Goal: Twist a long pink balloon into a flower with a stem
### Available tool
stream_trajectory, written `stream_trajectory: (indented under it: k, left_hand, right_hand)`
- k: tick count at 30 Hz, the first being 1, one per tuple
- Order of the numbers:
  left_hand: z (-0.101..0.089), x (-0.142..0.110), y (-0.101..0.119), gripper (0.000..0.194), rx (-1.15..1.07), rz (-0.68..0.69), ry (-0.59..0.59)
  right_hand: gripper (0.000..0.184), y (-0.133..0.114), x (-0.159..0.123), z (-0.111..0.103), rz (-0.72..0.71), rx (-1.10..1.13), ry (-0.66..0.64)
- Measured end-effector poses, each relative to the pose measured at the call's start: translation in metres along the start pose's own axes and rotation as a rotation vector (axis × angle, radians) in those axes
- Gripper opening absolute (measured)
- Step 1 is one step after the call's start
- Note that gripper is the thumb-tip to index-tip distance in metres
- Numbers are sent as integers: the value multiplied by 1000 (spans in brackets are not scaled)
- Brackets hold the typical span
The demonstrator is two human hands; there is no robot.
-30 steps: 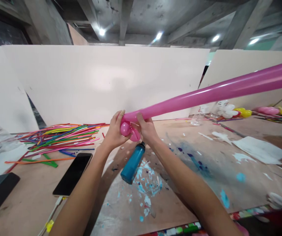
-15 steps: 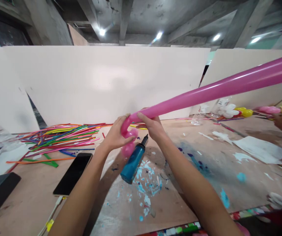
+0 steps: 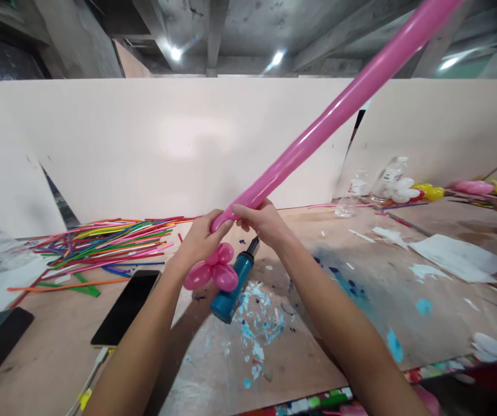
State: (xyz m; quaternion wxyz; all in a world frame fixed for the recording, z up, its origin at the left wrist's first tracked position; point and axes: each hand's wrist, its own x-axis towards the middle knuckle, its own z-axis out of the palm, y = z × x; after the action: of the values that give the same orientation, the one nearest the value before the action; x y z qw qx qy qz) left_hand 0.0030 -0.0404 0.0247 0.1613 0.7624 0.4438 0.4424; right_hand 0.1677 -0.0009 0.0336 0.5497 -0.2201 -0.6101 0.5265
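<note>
One long pink balloon (image 3: 303,149) is slanting up to the right above the worktop (image 3: 205,375). The left hand (image 3: 200,240) is clamping its lower end, and the right hand (image 3: 269,224) is gripping it just beside. Twisted pink bubbles (image 3: 224,278) are hanging below the left hand, near a blue pump (image 3: 223,305) that is lying there.

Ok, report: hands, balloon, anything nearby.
Left hand, right hand: both on balloon. Long end slants up rightward; bubbles hang below left hand. Pump behind bubbles in view, contact unclear.
</note>
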Motion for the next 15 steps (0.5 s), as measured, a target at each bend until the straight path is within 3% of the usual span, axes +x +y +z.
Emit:
stream_trajectory:
  k: [4,8,11,15]
  left_hand:
    - [6,-1,5,38,-537,-166,-209]
    - [19,-1,5,44,-1083,-456,-377]
    - [25,1,4,43,-1185,-555,-398]
    - [27,3,1,35,-1000,-471,-213]
  right_hand:
    - [23,-12,-4,-2,87,103,-79]
    - [31,-17,-7,-3,137,244,-174]
    - [25,-11,-5,-3,132,281,-198]
    - [23,-3,1,-2,59,125,-91]
